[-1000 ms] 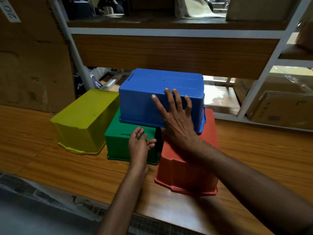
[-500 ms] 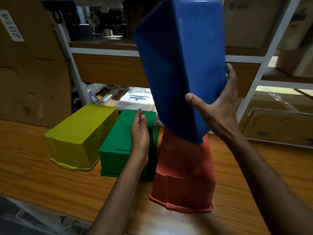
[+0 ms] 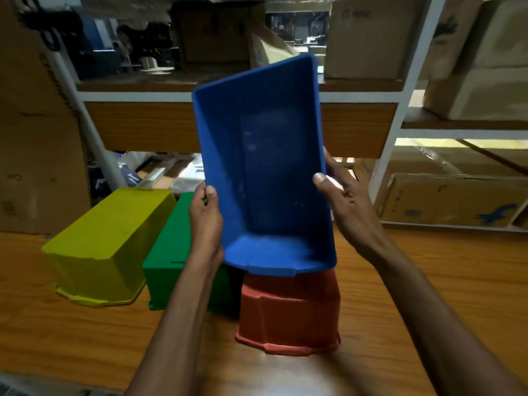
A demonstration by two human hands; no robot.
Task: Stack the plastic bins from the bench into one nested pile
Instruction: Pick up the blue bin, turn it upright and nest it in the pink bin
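At centre frame, both raised hands, left hand point(image 3: 205, 221) and right hand point(image 3: 344, 201), grip the tilted blue plastic bin point(image 3: 265, 172) by its side rims, fingers point(image 3: 320, 178) curled round.

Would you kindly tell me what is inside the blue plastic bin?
Nothing shows inside the blue plastic bin: bare floor and walls face the camera. Thumbs of the left hand and right hand cover small rim patches.

We count four plastic bins: one blue bin point(image 3: 265, 172), gripped by the left hand point(image 3: 204, 221) and the right hand point(image 3: 343, 201); one green bin point(image 3: 165, 252) just beside the left hand; one yellow bin point(image 3: 111, 238) further out on that side; one red bin point(image 3: 291, 307) below both hands. We count two hands; one bench point(image 3: 428, 281); the cardboard boxes point(image 3: 451, 198) beyond the right hand we cannot number surely.
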